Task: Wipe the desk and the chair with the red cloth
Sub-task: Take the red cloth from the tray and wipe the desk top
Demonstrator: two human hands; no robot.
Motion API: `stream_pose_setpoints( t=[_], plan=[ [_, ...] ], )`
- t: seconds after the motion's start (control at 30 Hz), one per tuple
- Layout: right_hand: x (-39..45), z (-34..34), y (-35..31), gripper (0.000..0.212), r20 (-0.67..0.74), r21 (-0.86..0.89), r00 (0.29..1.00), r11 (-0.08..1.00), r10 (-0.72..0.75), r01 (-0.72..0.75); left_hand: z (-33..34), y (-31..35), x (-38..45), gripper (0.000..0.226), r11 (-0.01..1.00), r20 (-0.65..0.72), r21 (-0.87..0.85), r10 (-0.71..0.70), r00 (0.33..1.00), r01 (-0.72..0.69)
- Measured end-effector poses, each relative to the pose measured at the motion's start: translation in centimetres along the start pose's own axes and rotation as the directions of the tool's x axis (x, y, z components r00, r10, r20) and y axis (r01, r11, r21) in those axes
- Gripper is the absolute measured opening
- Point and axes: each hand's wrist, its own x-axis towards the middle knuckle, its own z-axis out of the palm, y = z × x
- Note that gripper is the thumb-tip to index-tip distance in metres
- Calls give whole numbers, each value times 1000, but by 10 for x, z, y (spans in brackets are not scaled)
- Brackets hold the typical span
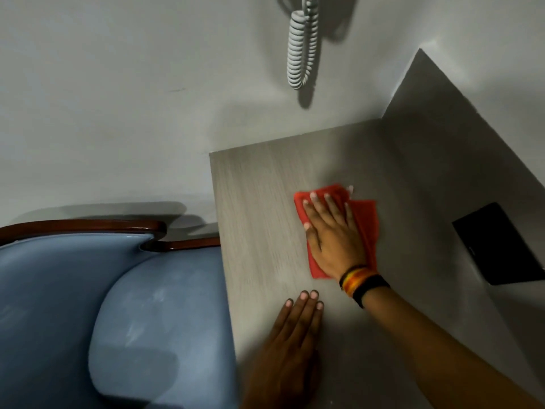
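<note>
The red cloth (367, 219) lies spread on the pale wood-grain desk (259, 202), near its middle. My right hand (333, 237) presses flat on the cloth, fingers spread, with bands on the wrist. My left hand (295, 343) rests flat on the bare desk nearer to me, fingers together, holding nothing. The blue padded chair (124, 305) with a dark wooden frame stands to the left of the desk, its seat tucked against the desk's left edge.
A coiled grey phone cord (302, 51) hangs on the wall above the desk. A black flat panel (501, 243) sits on the grey side wall at the right. The wall meets the desk along its far edge.
</note>
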Motion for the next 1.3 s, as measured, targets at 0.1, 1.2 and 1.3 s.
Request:
stream_pose_setpoints(
  t=[0.1,1.2,1.3],
  plan=[
    [-27,5,6,56,26,-6,1000,1000,2,-1,4,1,0,73,1000,-11,-12,-9,1000,9],
    [-33,-7,3,57,32,12,995,995,98,-99,4,10,-2,72,991,2,-131,-38,999,38],
    [-69,0,7,58,20,-17,996,996,89,-88,8,11,-1,73,990,9,-135,-31,999,32]
  ],
)
